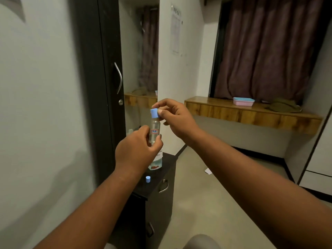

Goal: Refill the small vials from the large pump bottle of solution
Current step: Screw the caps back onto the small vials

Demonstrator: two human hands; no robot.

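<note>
My left hand [138,148] holds a small clear vial [154,131] upright by its lower part; the vial has a red and white label. My right hand [175,116] pinches the vial's blue cap [154,113] at the top with thumb and fingers. Behind and below my left hand stands the large bottle of solution [157,162] on a black drawer cabinet [159,187]; only its lower labelled part shows, the pump is hidden. A loose blue cap [148,179] lies on the cabinet top.
A tall dark cupboard door with a metal handle [119,78] stands at the left. A wooden ledge [251,115] at the right carries a pink and blue box [243,101] and an olive cloth [283,106]. A paper scrap [208,171] lies on the floor.
</note>
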